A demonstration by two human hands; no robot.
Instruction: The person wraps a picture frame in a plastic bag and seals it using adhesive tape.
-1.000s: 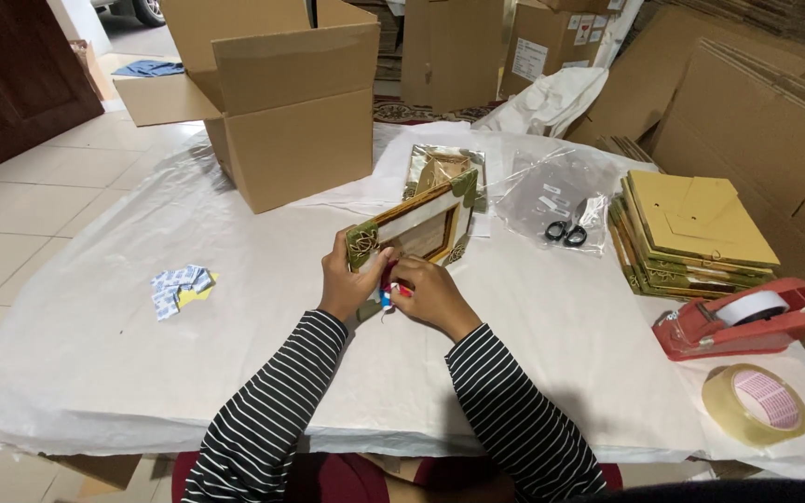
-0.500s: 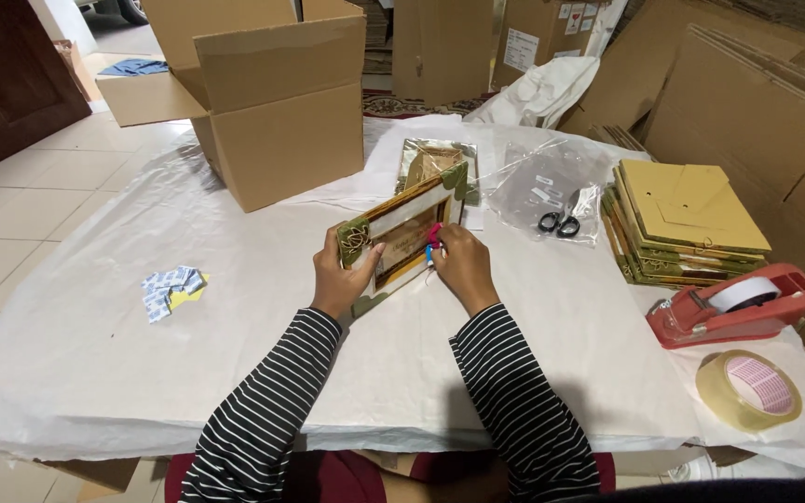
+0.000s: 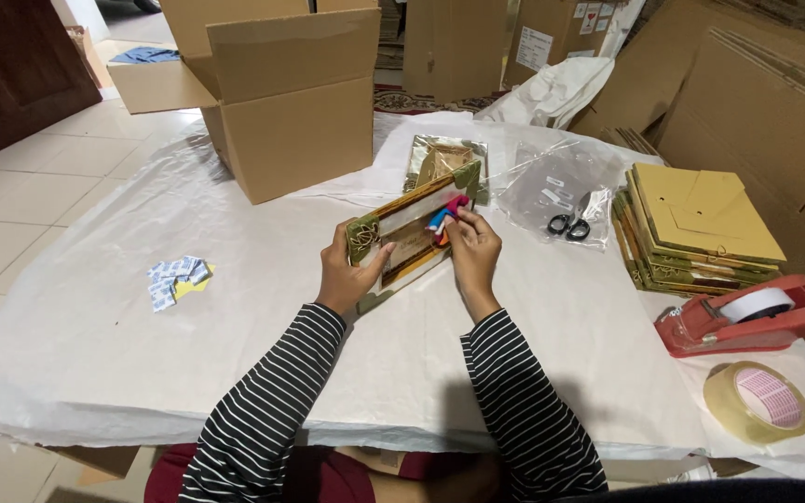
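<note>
Since half a second earlier, raised slightly and tilted further: gold-trimmed frame (image 3: 409, 240), held above the white-covered worktop (image 3: 95, 326), in front of the open cardboard box (image 3: 281, 112). Left hand (image 3: 351, 275) fingers clamped on the frame's lower corner. Right hand (image 3: 472, 256) fingers pinched on colourful small pieces (image 3: 444, 219) against its face. Right of the frame: scissors (image 3: 570, 224), stacked folded boxes (image 3: 696, 228), red tape dispenser (image 3: 747, 317).

Open box (image 3: 277, 102) behind frame (image 3: 410, 237), scissors (image 3: 568, 224) & flat stack (image 3: 701, 228) right, tape roll (image 3: 758, 401) front-right

gold-green frame (image 3: 409, 237) | red tape dispenser (image 3: 747, 317) | black-white striped sleeves (image 3: 267, 419)
</note>
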